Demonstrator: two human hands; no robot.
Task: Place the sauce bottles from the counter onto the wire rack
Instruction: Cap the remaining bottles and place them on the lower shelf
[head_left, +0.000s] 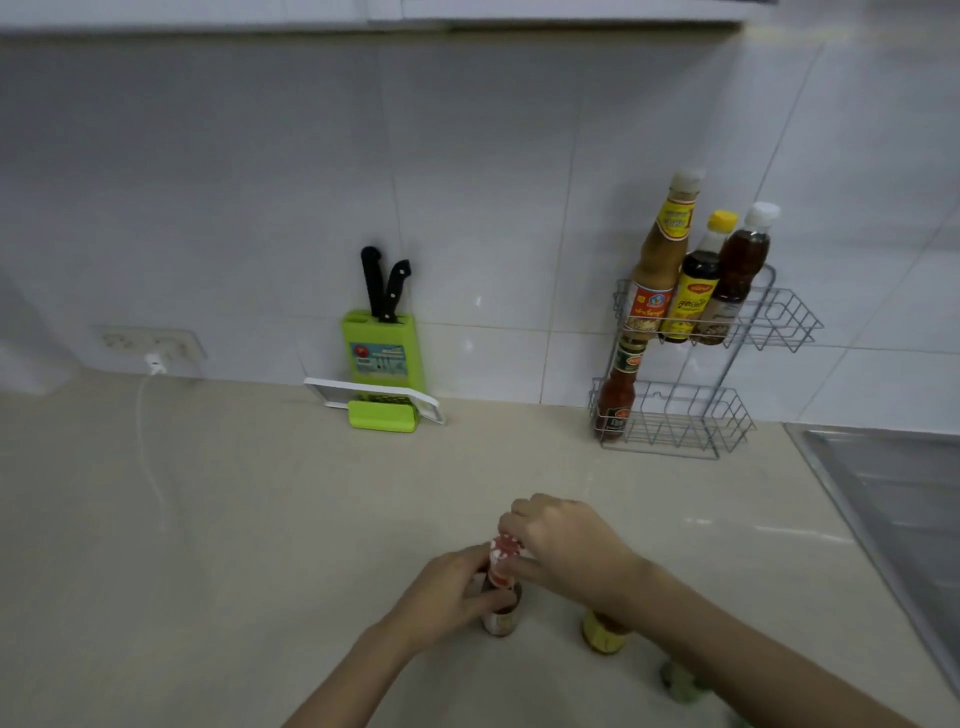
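Observation:
A small red-capped sauce bottle (502, 618) stands upright on the beige counter near me. My left hand (447, 592) wraps its body and my right hand (566, 545) pinches its cap from above. A yellow-labelled bottle (602, 631) stands just to the right, partly hidden under my right forearm. A greenish bottle (680, 678) sits further right, blurred. The two-tier wire rack (779, 317) stands against the tiled wall at the right. Its top tier holds three bottles (691, 280). A red sauce bottle (615, 395) stands in the bottom tier at the left.
A green knife block (384, 348) with two black-handled knives leans on the wall, with a white-framed grater (431, 402) at its foot. A white cable (148, 452) runs from the wall socket over the counter. A steel sink (893, 499) lies at the right edge.

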